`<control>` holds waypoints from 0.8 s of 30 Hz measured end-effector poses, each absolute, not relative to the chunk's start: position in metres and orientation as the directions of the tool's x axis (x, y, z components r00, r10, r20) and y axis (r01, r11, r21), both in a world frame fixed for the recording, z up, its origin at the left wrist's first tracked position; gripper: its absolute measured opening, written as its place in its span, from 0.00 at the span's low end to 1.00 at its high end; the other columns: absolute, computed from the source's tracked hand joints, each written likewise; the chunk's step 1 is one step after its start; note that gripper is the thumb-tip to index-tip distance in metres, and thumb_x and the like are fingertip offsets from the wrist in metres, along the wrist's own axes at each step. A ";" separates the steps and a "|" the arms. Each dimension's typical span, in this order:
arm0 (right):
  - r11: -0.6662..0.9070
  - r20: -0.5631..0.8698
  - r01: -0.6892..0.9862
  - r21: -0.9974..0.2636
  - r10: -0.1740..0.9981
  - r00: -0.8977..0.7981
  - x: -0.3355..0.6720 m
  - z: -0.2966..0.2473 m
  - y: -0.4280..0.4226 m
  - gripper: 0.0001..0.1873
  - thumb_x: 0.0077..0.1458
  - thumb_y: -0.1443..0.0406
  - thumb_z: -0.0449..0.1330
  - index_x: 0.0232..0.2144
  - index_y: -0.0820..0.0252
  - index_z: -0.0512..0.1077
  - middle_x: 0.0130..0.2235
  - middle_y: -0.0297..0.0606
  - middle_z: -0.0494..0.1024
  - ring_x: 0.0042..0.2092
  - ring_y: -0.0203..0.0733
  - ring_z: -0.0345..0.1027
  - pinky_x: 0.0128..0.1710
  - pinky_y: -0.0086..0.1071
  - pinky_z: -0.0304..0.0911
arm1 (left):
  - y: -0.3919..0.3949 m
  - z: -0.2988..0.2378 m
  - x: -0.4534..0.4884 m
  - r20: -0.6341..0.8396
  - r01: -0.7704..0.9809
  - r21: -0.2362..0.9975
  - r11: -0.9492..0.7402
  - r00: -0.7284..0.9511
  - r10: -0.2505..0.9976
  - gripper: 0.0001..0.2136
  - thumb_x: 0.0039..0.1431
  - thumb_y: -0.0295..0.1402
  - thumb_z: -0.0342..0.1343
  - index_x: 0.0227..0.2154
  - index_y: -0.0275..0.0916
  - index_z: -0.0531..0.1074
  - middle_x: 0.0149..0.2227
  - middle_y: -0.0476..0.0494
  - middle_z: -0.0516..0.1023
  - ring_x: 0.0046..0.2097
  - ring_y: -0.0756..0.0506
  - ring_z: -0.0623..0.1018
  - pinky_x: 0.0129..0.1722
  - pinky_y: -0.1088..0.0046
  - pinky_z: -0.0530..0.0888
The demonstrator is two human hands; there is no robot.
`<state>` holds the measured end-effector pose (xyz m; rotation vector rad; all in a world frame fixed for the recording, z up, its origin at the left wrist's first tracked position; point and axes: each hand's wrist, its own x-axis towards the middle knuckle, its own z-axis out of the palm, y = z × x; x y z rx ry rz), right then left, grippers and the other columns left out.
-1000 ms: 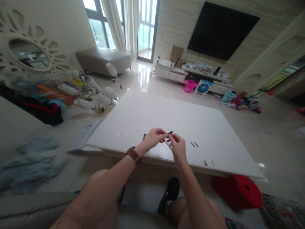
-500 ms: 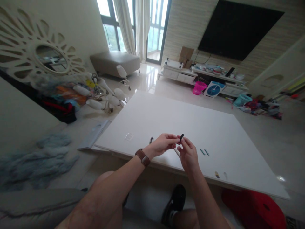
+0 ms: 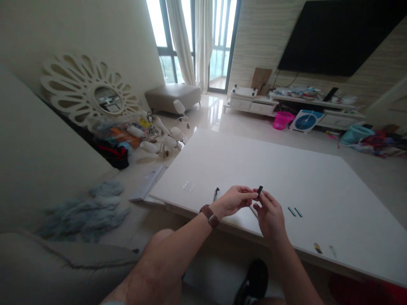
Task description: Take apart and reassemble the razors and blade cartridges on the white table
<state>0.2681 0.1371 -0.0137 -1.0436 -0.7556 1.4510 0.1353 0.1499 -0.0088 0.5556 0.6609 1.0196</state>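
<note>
My left hand (image 3: 235,199) and my right hand (image 3: 270,216) meet over the near edge of a white table (image 3: 270,169). Between their pinched fingertips is a small black piece (image 3: 260,190), with something thin and pale running under it that I cannot make out. A brown watch strap sits on my left wrist. Left of my hands a small dark pen-like tool (image 3: 216,194) lies on the table. To the right lie two small green pieces (image 3: 294,212), and farther right two tiny bits (image 3: 323,249) near the edge.
A clear plastic bit (image 3: 188,186) lies on the table's left part. On the floor to the left are a grey flat panel (image 3: 148,189), a chandelier with white shades (image 3: 159,137), a white round mirror (image 3: 90,95) and blue-grey fluff (image 3: 85,209). A TV stand (image 3: 286,108) lines the far wall.
The camera has swung left and tilted, so the table and my hands sit farther right and lower. My hands keep their pinch on the black piece, which now stands more upright.
</note>
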 end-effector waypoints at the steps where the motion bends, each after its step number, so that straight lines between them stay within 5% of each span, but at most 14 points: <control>1: -0.158 -0.189 -0.416 -0.896 0.981 0.033 0.268 -0.014 0.137 0.14 0.43 0.57 0.71 0.34 0.57 0.80 0.37 0.37 0.79 0.34 0.36 0.68 0.28 0.27 0.59 | 0.150 -0.009 0.136 -0.239 -0.585 0.696 0.417 0.359 0.902 0.19 0.33 0.35 0.75 0.28 0.31 0.77 0.27 0.48 0.75 0.26 0.55 0.69 0.31 0.74 0.63; 24: -0.096 -0.115 -0.540 -0.836 0.993 0.001 0.258 -0.012 0.136 0.10 0.48 0.58 0.65 0.31 0.57 0.76 0.28 0.33 0.74 0.28 0.35 0.62 0.29 0.30 0.59 | 0.147 -0.010 0.145 -0.172 -0.595 0.711 0.375 0.371 0.913 0.13 0.41 0.32 0.73 0.26 0.31 0.75 0.26 0.46 0.77 0.29 0.52 0.75 0.34 0.76 0.68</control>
